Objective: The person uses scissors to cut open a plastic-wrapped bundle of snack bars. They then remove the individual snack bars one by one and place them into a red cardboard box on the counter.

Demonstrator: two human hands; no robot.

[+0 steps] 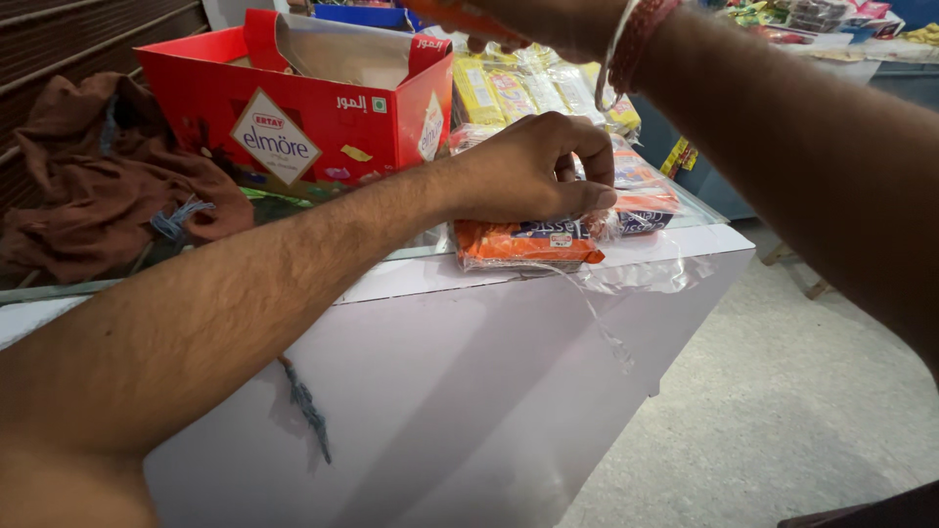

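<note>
Both forearms are bare, without sleeves. The left hand (528, 176) carries no rings or bands. The right arm wears a thin silver metal bangle (608, 61) at the wrist, with red thread cords (646, 34) wound just beside the bangle.

Two hands: left hand (528, 171) mid-frame, right hand (509, 24) at the top edge; one red cardboard box (293, 117) upper left; one brown cloth (98, 166) far left; one white counter (469, 391); yellow packets (509, 93) behind, number unclear
</note>
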